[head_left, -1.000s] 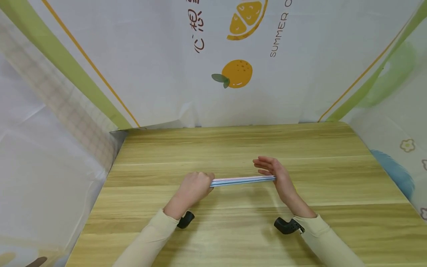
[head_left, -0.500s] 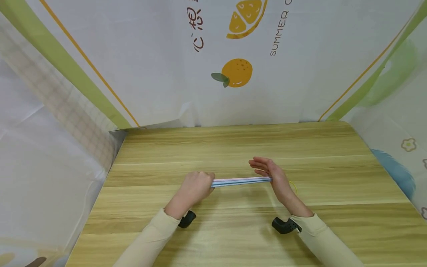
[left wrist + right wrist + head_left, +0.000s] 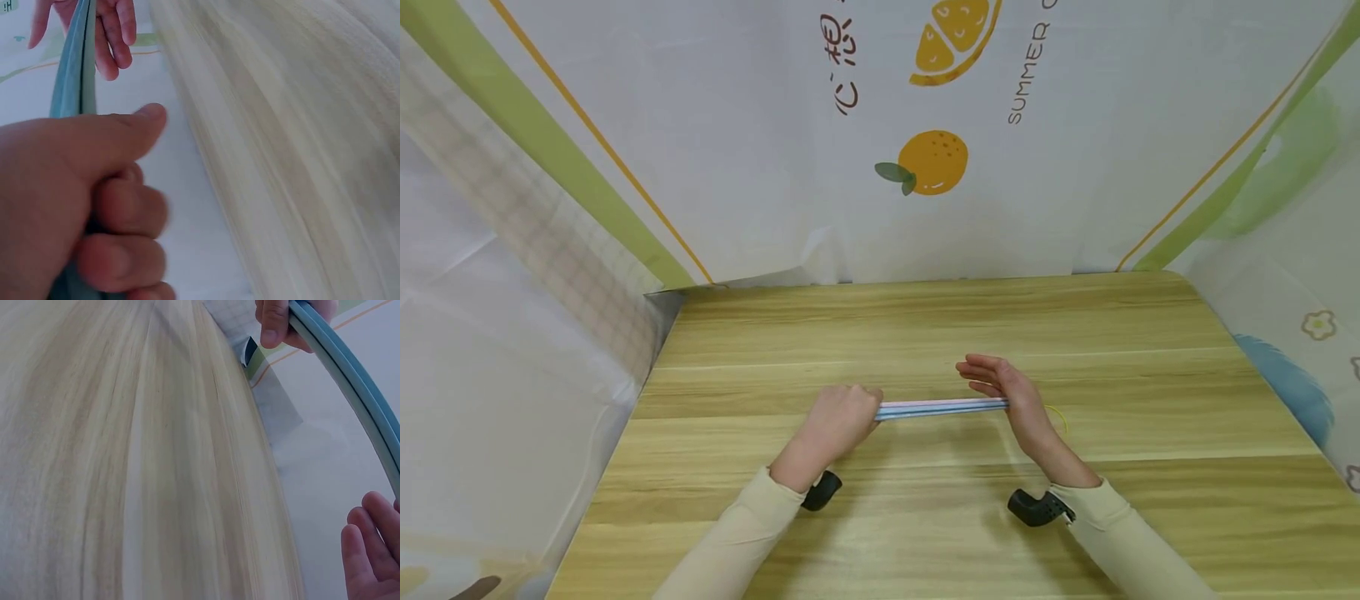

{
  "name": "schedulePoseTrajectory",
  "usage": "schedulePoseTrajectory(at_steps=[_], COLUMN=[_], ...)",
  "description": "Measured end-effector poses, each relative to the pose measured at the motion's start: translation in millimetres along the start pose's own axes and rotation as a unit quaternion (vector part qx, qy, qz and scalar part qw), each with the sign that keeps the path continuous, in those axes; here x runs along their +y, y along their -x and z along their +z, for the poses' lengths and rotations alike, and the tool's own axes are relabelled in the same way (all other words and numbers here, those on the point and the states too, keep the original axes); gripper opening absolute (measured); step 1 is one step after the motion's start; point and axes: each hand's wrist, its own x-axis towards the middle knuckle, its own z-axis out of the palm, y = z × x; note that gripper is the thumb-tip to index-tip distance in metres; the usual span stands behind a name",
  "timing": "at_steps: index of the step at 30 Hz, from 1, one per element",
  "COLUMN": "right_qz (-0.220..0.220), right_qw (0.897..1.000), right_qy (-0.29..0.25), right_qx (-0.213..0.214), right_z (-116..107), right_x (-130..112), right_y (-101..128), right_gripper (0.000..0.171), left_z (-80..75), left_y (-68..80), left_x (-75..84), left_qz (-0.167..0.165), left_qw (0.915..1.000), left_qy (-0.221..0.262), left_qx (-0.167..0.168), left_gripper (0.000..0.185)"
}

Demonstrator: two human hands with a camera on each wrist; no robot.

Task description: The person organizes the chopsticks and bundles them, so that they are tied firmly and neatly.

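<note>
A long, narrow folded bundle (image 3: pixel 943 408), pale blue with a pinkish upper edge, stretches between both hands over the wooden table. My left hand (image 3: pixel 841 415) grips its left end, fingers curled round it and thumb laid along it in the left wrist view. At the other end, the palm side of my right hand (image 3: pixel 1026 408) lies against the bundle. Its fingers are extended and do not close round it. In the right wrist view the bundle (image 3: pixel 350 369) looks like layered teal strips. A thin yellow loop (image 3: pixel 1062 421) shows beyond the right hand.
Beneath the hands lies a wood-grain table (image 3: pixel 925 333). A white printed curtain (image 3: pixel 737 167) with orange pictures hangs behind it, and more white cloth drapes both sides. Black wrist devices (image 3: pixel 1033 508) sit below the cuffs.
My right hand has slid a little to the left, and less of the bundle shows between the hands. More of the yellow loop is visible. My left hand has stayed almost still.
</note>
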Motion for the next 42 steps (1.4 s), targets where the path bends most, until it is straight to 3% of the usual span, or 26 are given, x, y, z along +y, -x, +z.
schedulePoseTrajectory(at_steps=[14,25,42], right_qz=[-0.002,-0.028,-0.012], right_qw=[1.0,0.996,0.999], right_qy=[0.006,-0.075,0.013], right_qx=[-0.011,-0.026,-0.048], right_z=[-0.3,1.4,-6.7], right_x=[-2.0,-3.3,-5.5], right_y=[1.6,3.6,2.1], right_gripper=[0.057,0.054,0.048], left_z=[2.5,9.0,7.8], left_y=[0.1,2.4,3.4], left_x=[0.6,0.2,-1.1], left_qz=[-0.022,0.006,0.004], left_qw=[0.9994,0.9987,0.9996], left_qy=[0.026,-0.011,0.022], left_qx=[0.003,0.05,0.02], left_gripper=[0.034,0.028,0.023])
